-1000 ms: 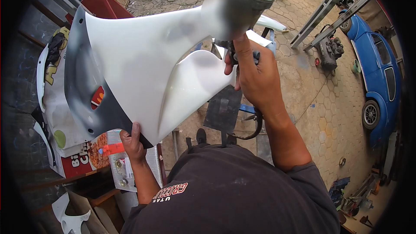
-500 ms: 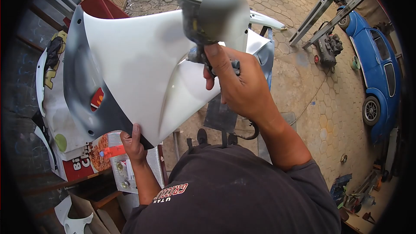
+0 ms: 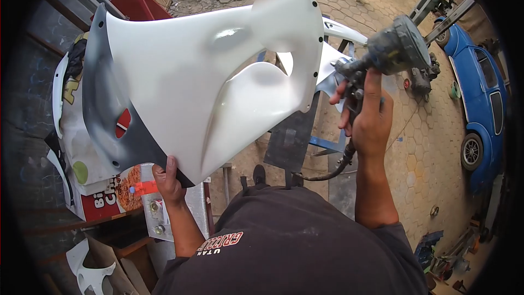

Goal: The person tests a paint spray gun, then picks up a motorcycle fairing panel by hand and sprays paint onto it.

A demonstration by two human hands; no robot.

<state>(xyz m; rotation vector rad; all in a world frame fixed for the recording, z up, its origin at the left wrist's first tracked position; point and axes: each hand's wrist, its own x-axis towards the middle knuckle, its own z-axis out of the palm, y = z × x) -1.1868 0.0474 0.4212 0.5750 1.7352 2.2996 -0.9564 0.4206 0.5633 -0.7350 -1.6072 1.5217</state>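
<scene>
A large white fairing panel (image 3: 169, 76) with a dark grey left border fills the middle of the view. It has small round holes, a slot showing red behind it, and grey patches in the white. My left hand (image 3: 170, 183) grips its lower edge, thumb on the front face and fingers hidden behind. Off the panel's right edge, my right hand (image 3: 371, 117) is closed round a spray gun (image 3: 355, 79) with a dark, paint-stained cup on top, tilted right. A black hose (image 3: 333, 172) runs down from the gun's handle.
More white panels lie behind on a blue stand (image 3: 327, 143) and at the lower left (image 3: 90, 270). A compressor-like machine (image 3: 420, 82) and a blue car (image 3: 480, 87) are on the right. A metal box (image 3: 204, 213) stands below my left hand.
My right hand has carried the spray gun right, from in front of the panel to beyond its right edge. My left hand keeps its hold on the panel's lower edge.
</scene>
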